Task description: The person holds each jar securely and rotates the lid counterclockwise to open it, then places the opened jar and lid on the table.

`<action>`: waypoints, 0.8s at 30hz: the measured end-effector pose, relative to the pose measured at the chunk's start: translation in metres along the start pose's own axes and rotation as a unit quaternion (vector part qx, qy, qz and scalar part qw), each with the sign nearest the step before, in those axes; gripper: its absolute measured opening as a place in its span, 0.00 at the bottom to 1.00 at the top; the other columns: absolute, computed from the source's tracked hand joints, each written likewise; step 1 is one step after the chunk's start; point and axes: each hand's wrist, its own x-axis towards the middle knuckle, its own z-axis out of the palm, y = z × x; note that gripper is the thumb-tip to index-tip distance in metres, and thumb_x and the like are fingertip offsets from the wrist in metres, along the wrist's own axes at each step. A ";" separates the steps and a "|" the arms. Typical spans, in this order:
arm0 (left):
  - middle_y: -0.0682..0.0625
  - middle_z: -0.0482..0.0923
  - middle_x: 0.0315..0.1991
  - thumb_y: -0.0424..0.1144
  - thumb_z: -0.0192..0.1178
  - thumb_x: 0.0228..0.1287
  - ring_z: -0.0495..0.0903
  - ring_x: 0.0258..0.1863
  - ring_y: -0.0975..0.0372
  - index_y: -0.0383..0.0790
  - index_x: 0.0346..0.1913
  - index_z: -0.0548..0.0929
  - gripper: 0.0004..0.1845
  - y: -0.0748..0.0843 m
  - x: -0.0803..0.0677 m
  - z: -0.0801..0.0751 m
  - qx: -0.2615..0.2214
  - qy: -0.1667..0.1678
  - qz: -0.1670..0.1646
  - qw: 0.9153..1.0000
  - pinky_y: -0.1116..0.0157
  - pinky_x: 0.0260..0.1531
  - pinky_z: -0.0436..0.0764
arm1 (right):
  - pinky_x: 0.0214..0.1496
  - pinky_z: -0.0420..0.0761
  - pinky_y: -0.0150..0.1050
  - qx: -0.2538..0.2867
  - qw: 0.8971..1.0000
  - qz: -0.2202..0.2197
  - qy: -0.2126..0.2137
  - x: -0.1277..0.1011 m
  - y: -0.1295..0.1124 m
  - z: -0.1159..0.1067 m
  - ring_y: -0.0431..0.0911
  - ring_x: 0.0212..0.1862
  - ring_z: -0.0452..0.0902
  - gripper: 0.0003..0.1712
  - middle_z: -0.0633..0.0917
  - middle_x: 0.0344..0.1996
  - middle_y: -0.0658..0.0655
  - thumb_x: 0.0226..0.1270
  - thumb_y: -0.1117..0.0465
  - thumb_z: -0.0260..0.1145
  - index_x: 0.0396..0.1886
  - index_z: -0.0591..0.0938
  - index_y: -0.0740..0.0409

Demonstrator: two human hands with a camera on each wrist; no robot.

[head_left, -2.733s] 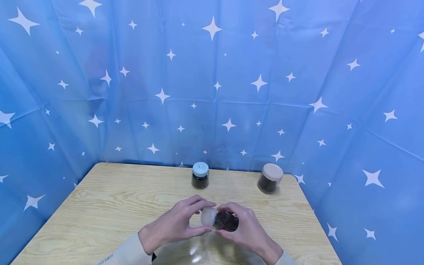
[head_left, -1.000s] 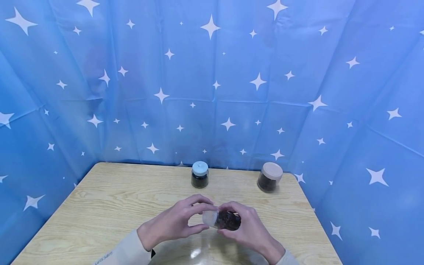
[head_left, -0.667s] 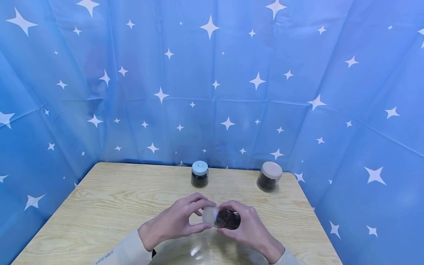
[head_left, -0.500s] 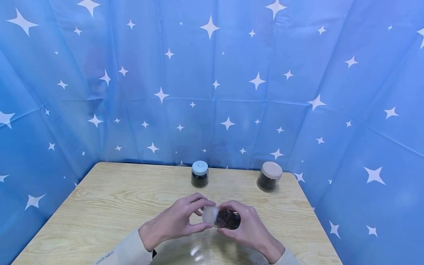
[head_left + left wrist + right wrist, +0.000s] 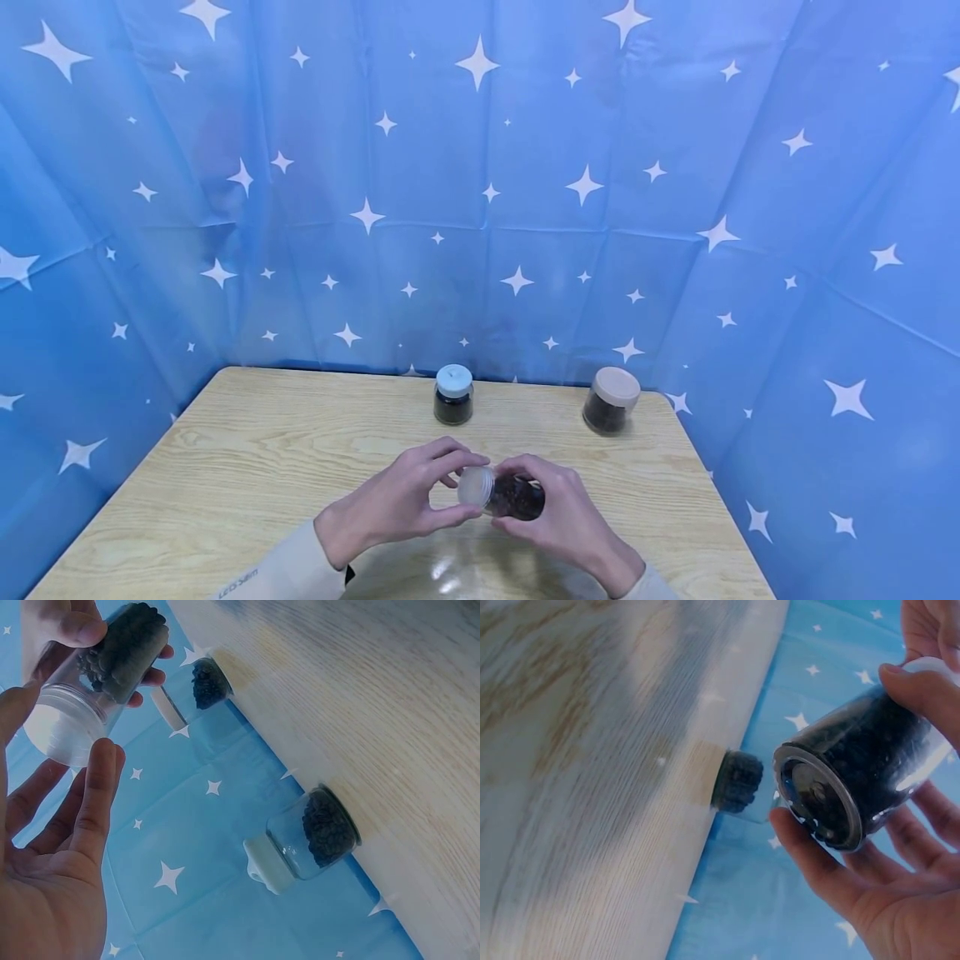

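A clear plastic jar of small dark pieces lies tilted nearly sideways above the table, its lid end to the left. My right hand grips the jar's body, thumb on the near side and fingers around the far side. At the other end, my left hand holds the translucent white lid between thumb and fingertips. In the left wrist view the lid sits on the jar's mouth. The jar's round base faces the right wrist camera.
Toward the back of the wooden table stands a glass jar with a light blue lid. A wider jar with a beige lid is at the back right. Both hold dark contents. A blue star-patterned curtain surrounds the table's far sides.
The held jar has shifted slightly right since the oldest frame. One second ago my left fingers reached across the lid's top; now they are back at its edge. The two standing jars stay put.
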 end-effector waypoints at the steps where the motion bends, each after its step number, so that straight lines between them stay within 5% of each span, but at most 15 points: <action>1: 0.48 0.89 0.61 0.40 0.83 0.74 0.93 0.54 0.64 0.40 0.71 0.87 0.28 0.000 0.000 0.000 -0.001 0.000 0.001 1.000 0.77 0.53 0.92 | 0.63 0.96 0.45 0.000 1.000 0.000 0.000 0.000 0.000 0.000 0.40 0.59 0.93 0.36 0.95 0.58 0.40 0.60 0.52 0.95 0.66 0.89 0.39; 8: 0.49 0.88 0.65 0.43 0.84 0.74 0.93 0.58 0.62 0.40 0.73 0.86 0.30 0.002 0.000 -0.002 -0.005 -0.005 -0.006 1.000 0.74 0.54 0.94 | 0.62 0.95 0.43 -0.002 1.000 -0.004 0.004 -0.001 0.000 0.000 0.39 0.59 0.93 0.36 0.95 0.58 0.40 0.60 0.52 0.96 0.66 0.89 0.40; 15: 0.50 0.85 0.72 0.52 0.85 0.72 0.89 0.69 0.59 0.47 0.78 0.82 0.37 0.001 -0.002 -0.004 0.091 0.010 0.033 0.995 0.64 0.67 0.93 | 0.63 0.95 0.42 -0.003 1.000 -0.008 0.008 -0.003 0.000 0.000 0.39 0.59 0.93 0.36 0.95 0.57 0.40 0.58 0.53 0.96 0.65 0.89 0.40; 24: 0.48 0.80 0.78 0.42 0.90 0.64 0.84 0.75 0.58 0.56 0.80 0.81 0.43 -0.002 -0.004 -0.007 0.115 -0.009 0.089 0.989 0.71 0.65 0.90 | 0.63 0.95 0.42 0.008 1.000 0.011 -0.005 -0.003 -0.001 -0.002 0.39 0.59 0.93 0.35 0.95 0.57 0.38 0.61 0.50 0.95 0.65 0.87 0.34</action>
